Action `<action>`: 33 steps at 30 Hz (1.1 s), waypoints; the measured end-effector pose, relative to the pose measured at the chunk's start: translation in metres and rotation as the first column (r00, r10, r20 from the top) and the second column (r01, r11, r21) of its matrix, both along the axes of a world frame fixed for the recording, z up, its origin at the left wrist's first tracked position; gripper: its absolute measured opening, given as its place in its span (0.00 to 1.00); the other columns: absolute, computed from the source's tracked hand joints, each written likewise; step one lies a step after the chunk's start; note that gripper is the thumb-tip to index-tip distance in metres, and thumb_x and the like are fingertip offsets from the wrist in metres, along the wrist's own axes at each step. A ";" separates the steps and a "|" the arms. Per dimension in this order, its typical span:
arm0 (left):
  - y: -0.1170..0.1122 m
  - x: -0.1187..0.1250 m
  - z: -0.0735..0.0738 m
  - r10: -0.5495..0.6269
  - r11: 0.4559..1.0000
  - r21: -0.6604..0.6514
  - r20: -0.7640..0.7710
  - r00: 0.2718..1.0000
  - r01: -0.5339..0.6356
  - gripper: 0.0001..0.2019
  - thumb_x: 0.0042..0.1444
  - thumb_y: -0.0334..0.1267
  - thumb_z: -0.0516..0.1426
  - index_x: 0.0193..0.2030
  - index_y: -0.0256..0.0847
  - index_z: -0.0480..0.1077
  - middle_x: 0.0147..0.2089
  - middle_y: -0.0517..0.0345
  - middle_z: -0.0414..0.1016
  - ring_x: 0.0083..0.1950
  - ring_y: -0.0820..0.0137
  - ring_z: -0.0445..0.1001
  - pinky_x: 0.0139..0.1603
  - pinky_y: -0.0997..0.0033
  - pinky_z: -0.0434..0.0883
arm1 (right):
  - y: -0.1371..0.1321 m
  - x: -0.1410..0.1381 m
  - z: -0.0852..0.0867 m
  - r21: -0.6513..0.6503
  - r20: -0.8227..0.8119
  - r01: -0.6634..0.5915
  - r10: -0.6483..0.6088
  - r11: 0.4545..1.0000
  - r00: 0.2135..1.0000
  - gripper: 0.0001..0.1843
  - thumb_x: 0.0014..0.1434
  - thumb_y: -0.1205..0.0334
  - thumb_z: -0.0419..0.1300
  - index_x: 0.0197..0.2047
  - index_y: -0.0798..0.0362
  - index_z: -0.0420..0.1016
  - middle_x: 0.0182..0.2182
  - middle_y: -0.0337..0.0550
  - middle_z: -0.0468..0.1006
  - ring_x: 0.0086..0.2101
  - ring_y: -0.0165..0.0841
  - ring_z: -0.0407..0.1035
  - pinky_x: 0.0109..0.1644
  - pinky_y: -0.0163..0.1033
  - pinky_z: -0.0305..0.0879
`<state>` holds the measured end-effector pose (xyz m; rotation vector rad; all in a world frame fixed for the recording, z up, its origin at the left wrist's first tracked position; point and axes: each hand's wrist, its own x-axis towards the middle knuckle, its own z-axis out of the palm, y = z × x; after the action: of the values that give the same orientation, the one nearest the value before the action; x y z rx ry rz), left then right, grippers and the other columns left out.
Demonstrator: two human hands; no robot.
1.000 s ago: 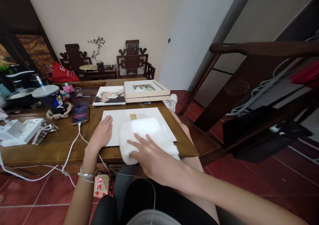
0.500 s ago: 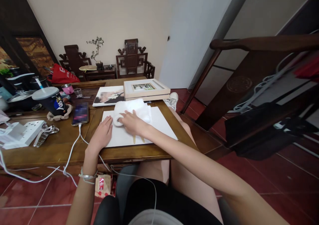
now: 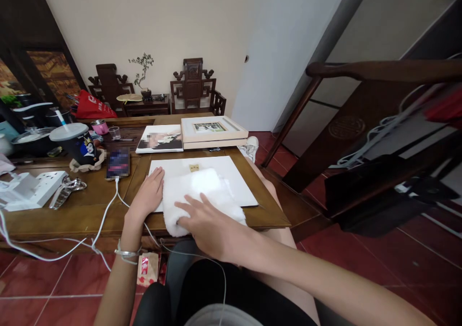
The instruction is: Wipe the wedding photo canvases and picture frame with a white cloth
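Note:
My right hand (image 3: 207,220) has a folded white towel (image 3: 204,191) under it, with the fingers spread and the tips pressed into the cloth. The towel lies over the near part of a flat white board (image 3: 238,181) and hangs past its near edge. A small gold-coloured plate (image 3: 194,168) shows on the board's far side; whatever is under the cloth is hidden. My left hand (image 3: 148,194) rests along the board's left edge, its fingers stretched out and nothing in them.
Beyond the board lie a photo panel (image 3: 159,145) and light wooden frames (image 3: 216,141). To the left are a phone (image 3: 118,163) on a white cable, a dark cup (image 3: 84,150) with a straw, a hair clip (image 3: 67,191) and a power strip (image 3: 39,191).
My right hand has drawn the towel toward me, from the far part of the board to past its near edge. The gold-coloured plate is now uncovered. My left hand has stayed put.

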<state>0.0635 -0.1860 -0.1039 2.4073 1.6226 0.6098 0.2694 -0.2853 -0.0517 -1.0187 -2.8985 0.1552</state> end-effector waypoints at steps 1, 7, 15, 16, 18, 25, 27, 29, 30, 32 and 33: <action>0.000 0.000 0.000 0.002 1.000 -0.005 -0.002 1.000 -0.002 0.26 0.65 0.38 0.39 0.64 0.28 0.59 0.70 0.40 0.55 0.71 0.59 0.52 0.70 0.51 0.53 | 0.006 0.000 0.000 -0.013 -0.002 0.019 -0.019 1.000 1.000 0.23 0.53 0.79 0.49 0.50 0.59 0.73 0.61 0.58 0.64 0.63 0.54 0.53 0.62 0.64 0.53; 0.002 0.000 -0.002 0.006 1.000 -0.018 -0.010 1.000 -0.006 0.27 0.64 0.38 0.39 0.65 0.24 0.58 0.70 0.38 0.55 0.71 0.58 0.52 0.70 0.51 0.52 | 0.072 -0.014 -0.004 0.067 -0.002 0.167 -0.167 0.984 0.986 0.27 0.53 0.80 0.48 0.54 0.59 0.70 0.60 0.60 0.64 0.61 0.52 0.55 0.59 0.66 0.54; -0.002 0.005 0.008 0.026 0.989 0.131 0.294 0.955 -0.067 0.28 0.66 0.46 0.40 0.63 0.30 0.62 0.68 0.42 0.60 0.69 0.64 0.57 0.71 0.58 0.53 | 0.098 -0.043 -0.010 0.161 0.022 0.254 -0.261 0.954 0.965 0.26 0.58 0.78 0.45 0.56 0.59 0.70 0.60 0.60 0.65 0.60 0.57 0.54 0.58 0.72 0.51; -0.003 0.006 0.012 0.033 0.988 0.133 0.344 0.938 -0.084 0.28 0.66 0.48 0.39 0.64 0.32 0.61 0.67 0.44 0.61 0.69 0.65 0.58 0.71 0.59 0.53 | 0.094 -0.044 -0.011 0.175 0.018 0.217 -0.223 0.960 0.975 0.25 0.58 0.78 0.45 0.56 0.58 0.70 0.60 0.59 0.64 0.60 0.57 0.54 0.59 0.72 0.50; -0.007 0.007 0.017 0.047 0.989 0.107 0.421 0.906 -0.101 0.29 0.67 0.50 0.38 0.65 0.34 0.60 0.68 0.47 0.60 0.69 0.66 0.57 0.71 0.60 0.52 | 0.083 -0.044 -0.012 0.195 0.014 0.110 -0.114 0.975 0.993 0.24 0.58 0.77 0.47 0.54 0.58 0.71 0.62 0.58 0.63 0.61 0.56 0.53 0.60 0.71 0.49; -0.008 0.004 0.018 0.087 0.994 0.018 0.478 0.874 -0.109 0.32 0.68 0.52 0.32 0.67 0.32 0.57 0.70 0.47 0.56 0.72 0.66 0.51 0.72 0.57 0.47 | 0.036 -0.026 0.001 0.105 0.008 -0.172 0.172 0.980 0.985 0.21 0.55 0.78 0.50 0.48 0.57 0.75 0.62 0.54 0.64 0.62 0.52 0.53 0.61 0.66 0.52; -0.008 0.005 0.017 0.087 0.994 0.021 0.441 0.893 -0.107 0.33 0.67 0.52 0.34 0.67 0.30 0.57 0.69 0.44 0.57 0.71 0.66 0.53 0.72 0.59 0.48 | 0.025 -0.014 0.012 0.038 0.020 -0.192 0.191 0.981 0.981 0.20 0.54 0.79 0.50 0.45 0.56 0.76 0.59 0.53 0.68 0.59 0.49 0.59 0.60 0.62 0.54; -0.007 0.007 0.015 0.081 0.996 0.012 0.393 0.916 -0.093 0.32 0.67 0.53 0.36 0.65 0.30 0.59 0.69 0.44 0.58 0.70 0.65 0.55 0.71 0.59 0.49 | 0.022 -0.001 0.022 -0.036 0.013 -0.188 0.188 0.982 0.982 0.19 0.52 0.79 0.51 0.42 0.55 0.77 0.51 0.53 0.75 0.51 0.45 0.67 0.57 0.55 0.60; -0.006 0.007 0.014 0.075 0.996 0.008 0.366 0.928 -0.084 0.32 0.67 0.53 0.36 0.64 0.31 0.61 0.69 0.44 0.58 0.71 0.65 0.55 0.71 0.59 0.50 | 0.023 0.006 0.027 -0.073 0.002 -0.177 0.178 0.981 0.984 0.19 0.51 0.79 0.51 0.41 0.54 0.77 0.46 0.51 0.77 0.47 0.42 0.70 0.54 0.51 0.62; -0.005 0.006 0.010 0.046 0.999 0.009 0.297 0.954 -0.051 0.30 0.67 0.51 0.37 0.63 0.32 0.63 0.69 0.44 0.59 0.71 0.64 0.55 0.71 0.58 0.50 | 0.033 0.018 0.034 -0.128 -0.023 -0.138 0.137 0.982 0.990 0.19 0.50 0.79 0.50 0.38 0.54 0.77 0.38 0.48 0.79 0.41 0.39 0.72 0.48 0.43 0.64; -0.003 0.005 0.007 0.030 0.999 0.014 0.256 0.966 -0.034 0.29 0.67 0.50 0.38 0.62 0.32 0.64 0.68 0.45 0.59 0.71 0.63 0.55 0.71 0.57 0.50 | 0.041 0.022 0.035 -0.140 -0.032 -0.107 0.103 0.984 0.994 0.19 0.49 0.79 0.50 0.38 0.54 0.77 0.35 0.47 0.79 0.39 0.38 0.72 0.45 0.40 0.64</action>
<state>0.0690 -0.1893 -0.0964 2.2088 1.5552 0.9029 0.2917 -0.2448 -0.0169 -0.8753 -2.9553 0.3814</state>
